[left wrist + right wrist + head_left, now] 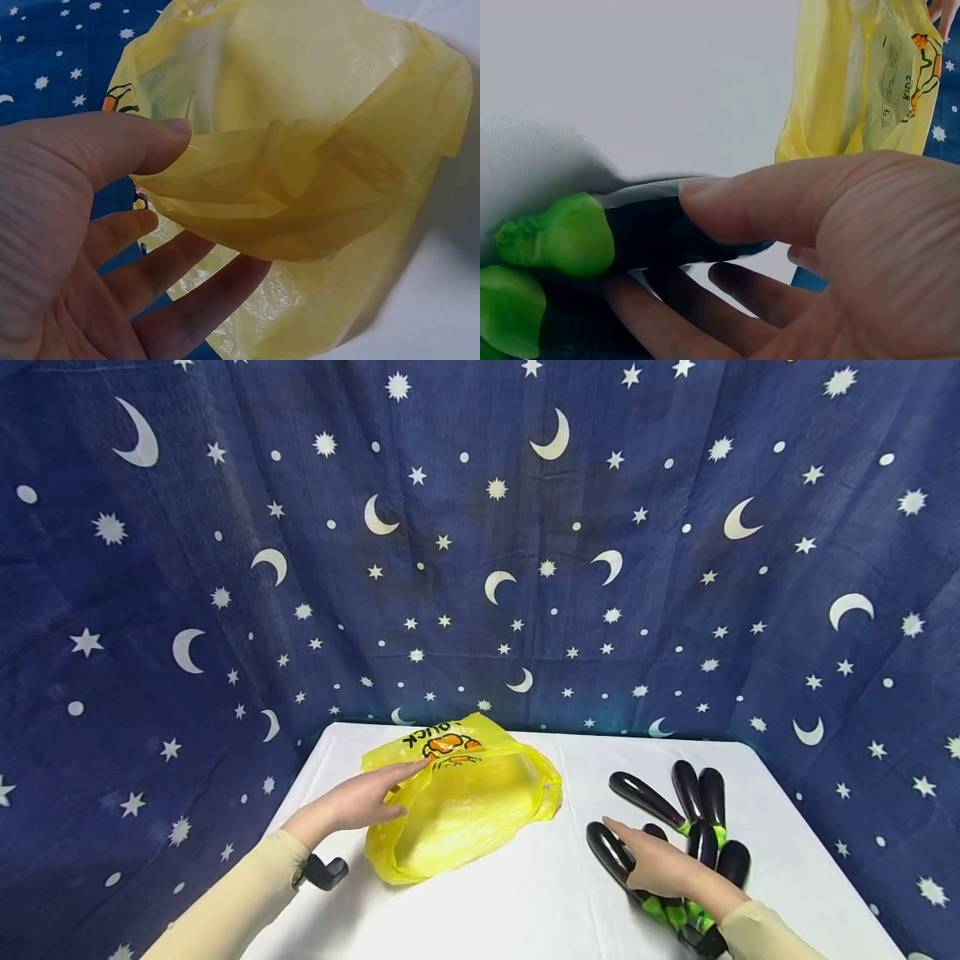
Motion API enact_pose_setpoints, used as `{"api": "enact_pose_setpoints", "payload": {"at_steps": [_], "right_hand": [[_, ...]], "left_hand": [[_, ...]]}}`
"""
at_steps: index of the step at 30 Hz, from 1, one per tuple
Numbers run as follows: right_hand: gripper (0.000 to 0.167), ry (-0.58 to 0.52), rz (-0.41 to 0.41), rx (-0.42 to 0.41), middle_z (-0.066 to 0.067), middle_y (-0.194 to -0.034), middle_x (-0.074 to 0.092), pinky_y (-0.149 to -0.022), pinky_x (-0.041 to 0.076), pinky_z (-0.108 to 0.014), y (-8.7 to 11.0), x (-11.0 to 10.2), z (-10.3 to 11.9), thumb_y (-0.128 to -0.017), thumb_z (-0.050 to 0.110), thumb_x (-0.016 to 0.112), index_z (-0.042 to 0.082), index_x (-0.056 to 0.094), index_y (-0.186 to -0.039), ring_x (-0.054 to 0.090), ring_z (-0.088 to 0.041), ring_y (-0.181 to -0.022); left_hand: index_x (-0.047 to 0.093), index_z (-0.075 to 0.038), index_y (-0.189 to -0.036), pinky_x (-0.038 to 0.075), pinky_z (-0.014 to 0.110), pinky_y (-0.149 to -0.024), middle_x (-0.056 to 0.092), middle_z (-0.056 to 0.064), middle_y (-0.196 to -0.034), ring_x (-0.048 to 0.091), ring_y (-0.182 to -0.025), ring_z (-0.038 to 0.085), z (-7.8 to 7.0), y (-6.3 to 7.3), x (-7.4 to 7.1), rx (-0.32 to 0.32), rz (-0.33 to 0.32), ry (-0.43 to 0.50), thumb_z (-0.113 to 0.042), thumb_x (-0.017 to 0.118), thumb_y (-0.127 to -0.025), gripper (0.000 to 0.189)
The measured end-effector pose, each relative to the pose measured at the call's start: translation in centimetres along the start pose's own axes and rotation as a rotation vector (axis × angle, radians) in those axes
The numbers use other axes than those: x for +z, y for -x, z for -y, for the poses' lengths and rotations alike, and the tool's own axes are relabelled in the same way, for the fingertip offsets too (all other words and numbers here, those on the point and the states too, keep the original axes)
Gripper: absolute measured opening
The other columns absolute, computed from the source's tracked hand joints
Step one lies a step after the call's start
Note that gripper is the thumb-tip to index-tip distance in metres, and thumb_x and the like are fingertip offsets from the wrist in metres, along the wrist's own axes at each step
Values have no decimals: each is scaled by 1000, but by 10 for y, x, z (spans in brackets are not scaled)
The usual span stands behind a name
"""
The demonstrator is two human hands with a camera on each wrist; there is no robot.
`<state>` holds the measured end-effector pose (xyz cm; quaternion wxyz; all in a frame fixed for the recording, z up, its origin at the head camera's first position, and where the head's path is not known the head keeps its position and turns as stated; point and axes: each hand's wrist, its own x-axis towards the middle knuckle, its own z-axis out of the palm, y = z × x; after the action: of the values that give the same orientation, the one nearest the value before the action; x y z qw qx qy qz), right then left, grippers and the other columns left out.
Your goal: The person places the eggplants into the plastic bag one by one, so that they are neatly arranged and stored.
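Glossy black, green-capped eggplant [609, 852], lower right, partly covered, is held by right hand [663, 864]; left hand [363, 797], loosely spread, touches yellow plastic bag [472, 818], some fingertips concealed.

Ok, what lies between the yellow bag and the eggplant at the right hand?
In the head view, only a bare stretch of the white tabletop lies between the yellow bag and that eggplant.

The bag [472, 827] lies on the table [517, 893], to the left of the eggplants [702, 843]; the curtain [465, 568] hangs behind the table.
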<state>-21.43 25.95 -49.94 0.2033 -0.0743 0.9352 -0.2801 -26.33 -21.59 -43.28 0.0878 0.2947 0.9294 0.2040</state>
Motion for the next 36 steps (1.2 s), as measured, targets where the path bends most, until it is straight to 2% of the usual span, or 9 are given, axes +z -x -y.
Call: {"api": "enact_pose_setpoints", "payload": {"at_steps": [4,9,15,25,30,36], "right_hand": [[93,13,-2,8,-24,-139,56,-51,37,-32,1,1,0,-71,-19,64,7,38,-158,46,-21,-60],[91,41,-4,5,-23,-135,58,-54,41,-33,2,2,2,-73,-19,65,6,39,-157,52,-21,-66],[93,28,-8,14,-24,-140,56,-55,43,-34,2,5,2,-73,-17,69,6,38,-157,54,-21,-71],[96,28,4,24,-22,-139,57,-61,44,-38,-2,11,0,-72,-9,74,8,36,-159,55,-22,-80],[95,53,3,22,-24,-142,55,-69,46,-41,-3,11,0,-73,-7,77,7,37,-158,57,-24,-91],[94,68,3,23,-24,-146,52,-78,47,-44,-4,11,1,-72,-5,78,7,39,-157,57,-27,-105]], "left_hand": [[32,-14,-162,39,51,-111,41,11,-160,43,-142,33,0,-2,-1,1,19,21,-8,71,-93,80],[32,-16,-162,39,50,-112,40,9,-161,43,-142,32,0,-4,0,-9,36,40,-4,69,-93,79],[32,-16,-162,37,51,-113,39,9,-161,42,-143,33,-1,-5,2,-5,37,47,-1,67,-93,79],[28,-22,-164,40,47,-111,39,6,-161,45,-141,29,3,-5,7,8,31,30,5,63,-91,85],[34,-27,-162,42,47,-109,46,6,-156,46,-140,29,5,-4,8,47,34,7,7,61,-92,82],[41,-28,-159,44,49,-107,48,9,-155,44,-141,32,5,-3,9,65,25,-51,8,55,-94,75]]}}
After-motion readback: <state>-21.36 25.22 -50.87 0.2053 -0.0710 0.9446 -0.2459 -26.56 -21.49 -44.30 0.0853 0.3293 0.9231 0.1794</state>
